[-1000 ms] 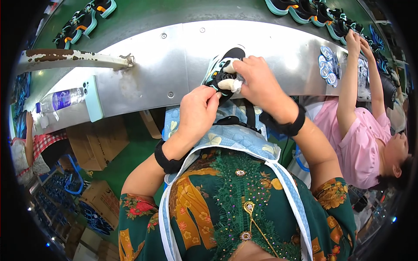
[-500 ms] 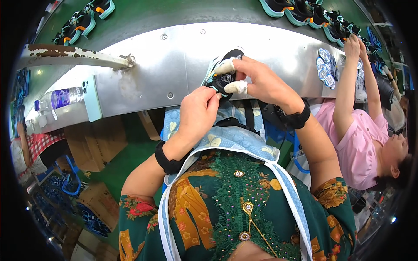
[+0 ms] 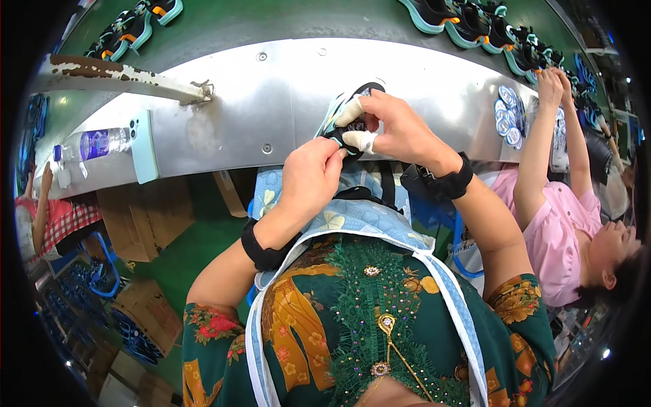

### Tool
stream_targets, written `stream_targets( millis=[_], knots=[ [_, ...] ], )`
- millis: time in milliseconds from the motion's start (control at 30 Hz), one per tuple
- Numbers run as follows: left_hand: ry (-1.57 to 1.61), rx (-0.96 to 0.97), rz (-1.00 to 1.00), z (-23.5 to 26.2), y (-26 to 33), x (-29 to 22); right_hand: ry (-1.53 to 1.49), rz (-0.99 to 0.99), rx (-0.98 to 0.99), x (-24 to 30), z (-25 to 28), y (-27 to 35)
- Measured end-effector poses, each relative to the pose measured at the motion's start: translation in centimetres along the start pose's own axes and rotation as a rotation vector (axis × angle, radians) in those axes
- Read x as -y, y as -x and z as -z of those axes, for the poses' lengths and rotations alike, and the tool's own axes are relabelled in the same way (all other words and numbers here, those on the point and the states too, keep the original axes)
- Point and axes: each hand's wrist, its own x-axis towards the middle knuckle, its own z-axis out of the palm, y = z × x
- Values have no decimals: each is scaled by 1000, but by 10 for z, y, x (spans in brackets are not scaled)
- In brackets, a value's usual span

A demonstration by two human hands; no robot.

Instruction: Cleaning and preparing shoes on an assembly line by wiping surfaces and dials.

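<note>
A black sneaker with a mint and white sole stands at the near edge of the metal bench, partly hidden by my hands. My left hand is closed, thumb and forefinger pinching the sneaker's near end. Over the sneaker's upper, my right hand is also closed, with white covers on its thumb and forefinger. Those two fingertips grip the black upper around its opening; whether a lace or the tongue lies between them is too small to tell. Black bands wrap both my wrists.
On the bench lie a mint phone, a bottle and a pile of round blue-white tags. A chipped metal bar juts in at left. Sneakers line the green belt beyond. A co-worker in pink reaches in at right.
My right hand has shifted slightly left and down, its covered fingertips moving a little over the sneaker. My left hand keeps nearly the same hold.
</note>
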Motion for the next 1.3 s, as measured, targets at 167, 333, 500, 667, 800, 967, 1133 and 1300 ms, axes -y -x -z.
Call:
stream_targets(
  millis=[167, 333, 500, 667, 800, 967, 1133, 1300],
  knots=[
    [41, 46, 30, 2, -3, 6, -309, -56, 71, -12, 2, -6],
    [64, 38, 83, 4, -5, -3, 48, -65, 111, 5, 16, 6],
    [6, 74, 67, 6, -10, -4, 337, -60, -143, 4, -3, 12],
    [54, 160, -72, 19, -3, -4, 319, 5, 64, -5, 28, 3],
    [-306, 9, -359, 43, 14, 1, 381, -236, -213, -21, 101, -17],
    [-155, 27, -321, 47, -63, 33, 668, -406, -370, -102, 164, -41],
    [-302, -269, -312, 66, -226, 55, 586, -405, -401, -138, 164, -68],
    [-513, -284, -114, 77, -297, 101, 582, -226, -270, -59, 121, -81]
  ],
)
